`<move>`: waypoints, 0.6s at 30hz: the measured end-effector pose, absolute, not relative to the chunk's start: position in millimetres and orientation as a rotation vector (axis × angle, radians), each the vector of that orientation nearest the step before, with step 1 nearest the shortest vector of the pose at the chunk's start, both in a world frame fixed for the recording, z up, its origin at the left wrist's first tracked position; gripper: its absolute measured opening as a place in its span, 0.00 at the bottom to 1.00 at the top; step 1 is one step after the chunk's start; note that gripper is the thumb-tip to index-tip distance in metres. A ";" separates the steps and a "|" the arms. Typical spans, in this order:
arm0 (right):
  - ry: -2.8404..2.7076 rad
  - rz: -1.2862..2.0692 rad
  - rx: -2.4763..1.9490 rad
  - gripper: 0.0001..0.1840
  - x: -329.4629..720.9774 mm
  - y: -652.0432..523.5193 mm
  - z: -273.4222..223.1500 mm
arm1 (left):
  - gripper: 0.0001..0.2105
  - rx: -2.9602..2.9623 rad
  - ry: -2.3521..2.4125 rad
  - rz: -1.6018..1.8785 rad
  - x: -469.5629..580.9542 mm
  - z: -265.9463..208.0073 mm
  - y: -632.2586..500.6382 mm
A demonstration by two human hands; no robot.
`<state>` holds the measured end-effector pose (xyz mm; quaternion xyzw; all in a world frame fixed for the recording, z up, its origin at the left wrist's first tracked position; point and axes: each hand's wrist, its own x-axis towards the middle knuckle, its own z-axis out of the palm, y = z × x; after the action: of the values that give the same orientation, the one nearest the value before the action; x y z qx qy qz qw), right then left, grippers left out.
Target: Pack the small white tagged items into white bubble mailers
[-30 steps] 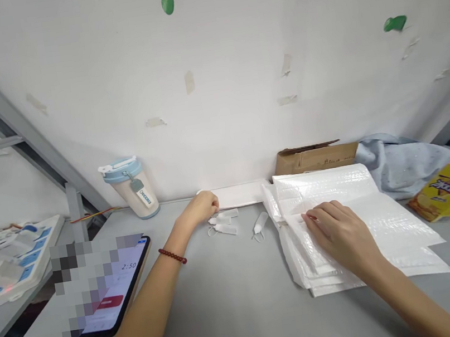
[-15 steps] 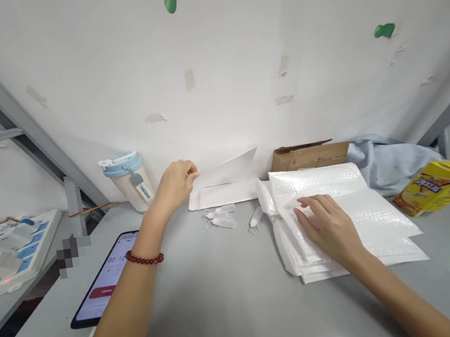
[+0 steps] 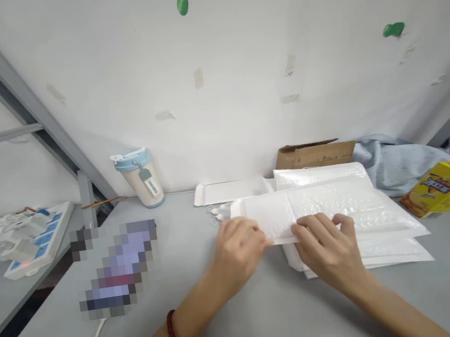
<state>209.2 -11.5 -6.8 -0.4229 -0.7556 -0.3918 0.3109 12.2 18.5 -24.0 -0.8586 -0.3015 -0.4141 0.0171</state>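
Observation:
A white bubble mailer (image 3: 268, 213) is stretched between my two hands, partly over a pile of the same mailers (image 3: 406, 252). My left hand (image 3: 238, 254), slightly blurred, pinches its near left corner. Farther right, my right hand (image 3: 330, 248) has its thumb and fingers closed on the near edge. Behind the left end of the mailer lie small white bottles (image 3: 219, 210) with thin loops, mostly covered. Another flat white mailer (image 3: 230, 191) rests against the wall at the back.
At the back left stands a cream tumbler with a blue lid (image 3: 141, 178). A blurred-out phone (image 3: 119, 268) and cable lie on the left, beyond them a power strip (image 3: 52, 239). To the right are a cardboard box (image 3: 320, 154), blue cloth (image 3: 387, 164) and yellow snack box (image 3: 443, 186).
My left hand has come from the raised white sheet at the back to the front middle. That sheet no longer stands up there. My right fingers have closed on a mailer's edge.

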 end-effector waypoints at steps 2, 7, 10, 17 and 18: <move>-2.091 -0.969 -1.131 0.14 211.7 -9.5 -9.4 | 0.07 -2.600 -1.476 -1.575 7.8 -18.7 25.4; -2.200 -0.749 -1.153 0.13 208.4 -8.6 -14.0 | 0.13 -3.092 -2.468 -1.858 -0.1 -6.5 35.3; -2.376 -0.518 -1.189 0.24 204.1 -14.0 -12.4 | 0.08 -3.408 -2.350 -1.884 6.2 -10.2 26.9; -2.450 -0.267 -1.175 0.38 205.6 -22.8 -7.4 | 0.17 -3.525 -2.279 -1.695 18.0 -26.0 14.7; -2.430 -0.285 -1.159 0.38 206.2 -22.1 -7.8 | 0.20 -3.452 -2.334 -1.660 17.1 -26.6 16.5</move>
<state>206.2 -22.1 -7.8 -0.4181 -0.8764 -0.1030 0.2156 17.1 16.5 -26.6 -0.6024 -0.4073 -0.2897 -0.6223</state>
